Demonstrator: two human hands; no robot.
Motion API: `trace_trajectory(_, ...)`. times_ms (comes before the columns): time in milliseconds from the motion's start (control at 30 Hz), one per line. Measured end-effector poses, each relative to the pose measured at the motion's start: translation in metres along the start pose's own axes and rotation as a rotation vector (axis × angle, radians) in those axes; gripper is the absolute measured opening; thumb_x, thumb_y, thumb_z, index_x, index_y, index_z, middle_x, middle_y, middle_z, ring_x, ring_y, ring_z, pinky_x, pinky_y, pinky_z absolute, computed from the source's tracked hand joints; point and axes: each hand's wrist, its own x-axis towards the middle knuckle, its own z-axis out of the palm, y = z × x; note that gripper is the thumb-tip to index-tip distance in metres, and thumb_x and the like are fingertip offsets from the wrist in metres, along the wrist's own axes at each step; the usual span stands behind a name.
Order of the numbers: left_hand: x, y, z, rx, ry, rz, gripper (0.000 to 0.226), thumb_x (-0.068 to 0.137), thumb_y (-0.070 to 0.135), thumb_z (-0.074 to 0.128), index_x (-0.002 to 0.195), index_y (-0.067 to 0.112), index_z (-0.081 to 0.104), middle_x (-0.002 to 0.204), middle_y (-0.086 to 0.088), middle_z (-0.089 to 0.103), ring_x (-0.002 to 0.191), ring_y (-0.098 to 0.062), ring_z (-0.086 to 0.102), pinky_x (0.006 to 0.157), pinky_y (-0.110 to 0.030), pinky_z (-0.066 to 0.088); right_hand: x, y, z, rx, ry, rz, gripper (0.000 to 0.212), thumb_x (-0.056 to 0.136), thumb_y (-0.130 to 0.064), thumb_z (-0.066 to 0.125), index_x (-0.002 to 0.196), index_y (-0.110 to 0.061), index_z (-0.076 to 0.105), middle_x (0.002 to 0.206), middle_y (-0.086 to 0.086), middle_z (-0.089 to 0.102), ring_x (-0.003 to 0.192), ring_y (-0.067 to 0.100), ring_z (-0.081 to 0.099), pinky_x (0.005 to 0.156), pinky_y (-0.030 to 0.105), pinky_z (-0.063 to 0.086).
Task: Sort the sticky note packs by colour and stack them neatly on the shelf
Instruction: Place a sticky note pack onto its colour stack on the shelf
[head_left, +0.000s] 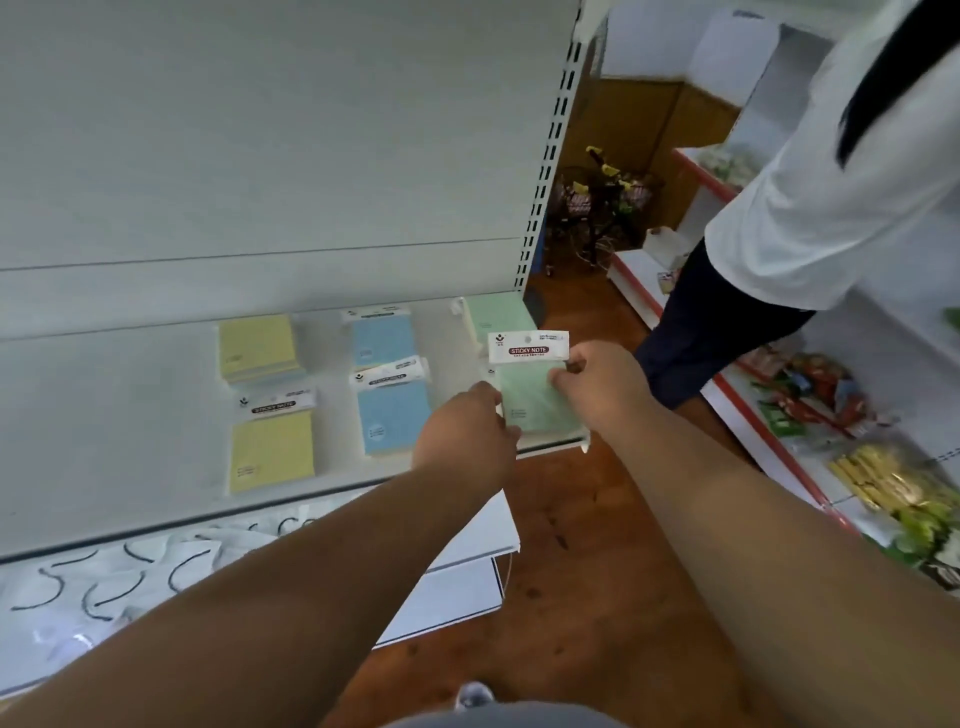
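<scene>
While yellow and blue stacks lie leftward, both hands' grip pinches the green pack (535, 395).

A white metal shelf (130, 415) with a plain white back panel carries the sticky note packs in three colour columns. On the left lie two yellow stacks: the rear yellow stack (257, 347) near the back panel, and the front yellow stack (272, 444) with its white "STICKY NOTE" header turned to the back. In the middle lie the rear blue stack (382, 338) and the front blue stack (393, 410), set one behind the other. At the right end, beside the perforated upright (545, 171), sits the rear green stack (496, 314); nearer the shelf's front edge is a green pack (535, 389), partly covered by hands, so its contact with the shelf cannot be told.
</scene>
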Motion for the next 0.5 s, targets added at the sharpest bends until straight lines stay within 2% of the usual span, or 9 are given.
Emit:
trace_trajectory(67,0.007,0.005,0.008,0.076,-0.003,-0.034,0.032,0.089,0.030,0.058,0.120,0.021,0.052,0.108,0.001,0.067,0.101,-0.024,0.062,0.085,-0.036,0.052,0.010,0.005,0.005,-0.058,-0.047,-0.019,0.021,0.092,-0.030,0.059,0.099,-0.012,0.068,0.098,0.005,0.070,0.080,0.021,0.062,0.061,0.028,0.044)
trace_trajectory(167,0.011,0.006,0.013,0.097,0.012,-0.069,0.035,0.088,0.034,0.061,0.120,0.021,0.054,0.111,0.000,0.066,0.100,-0.023,0.063,0.085,-0.035,0.054,0.014,0.007,0.014,-0.091,-0.031,-0.022,0.026,0.092,-0.033,0.059,0.103,-0.010,0.067,0.099,0.008,0.069,0.084,0.023,0.062,0.065,0.028,0.040)
trace_trajectory(300,0.008,0.004,0.010,0.072,0.024,-0.070,0.043,0.086,0.040,0.065,0.125,0.024,0.056,0.117,0.002,0.065,0.102,-0.022,0.064,0.089,-0.037,0.054,0.006,-0.001,0.013,-0.119,0.124,-0.005,0.028,0.089,-0.035,0.064,0.105,-0.014,0.051,0.097,0.005,0.061,0.087,0.025,0.061,0.064,0.034,0.049)
trace_trajectory(367,0.004,-0.001,0.006,0.072,0.042,-0.061,0.045,0.086,0.041,0.064,0.128,0.025,0.055,0.120,0.004,0.063,0.104,-0.020,0.063,0.091,-0.037,0.053,0.000,-0.010,0.015,-0.117,0.145,-0.064,0.023,0.091,-0.032,0.061,0.102,-0.017,0.049,0.095,0.004,0.060,0.084,0.023,0.060,0.056,0.029,0.046)
trace_trajectory(433,-0.002,-0.011,-0.003,0.068,0.073,-0.048,0.044,0.086,0.038,0.063,0.128,0.026,0.054,0.117,0.006,0.062,0.103,-0.017,0.061,0.090,-0.032,0.051,-0.009,-0.024,0.019,-0.068,0.134,-0.143,0.018,0.092,-0.030,0.059,0.099,-0.017,0.048,0.092,0.002,0.059,0.080,0.020,0.058,0.050,0.024,0.035)
trace_trajectory(500,-0.010,-0.028,-0.018,0.048,0.096,-0.052,0.041,0.087,0.034,0.061,0.127,0.027,0.055,0.114,0.008,0.062,0.102,-0.014,0.060,0.087,-0.027,0.047,-0.017,-0.044,0.028,0.001,0.133,-0.232,0.016,0.091,-0.029,0.059,0.096,-0.017,0.050,0.091,0.001,0.058,0.077,0.018,0.055,0.054,0.026,0.037)
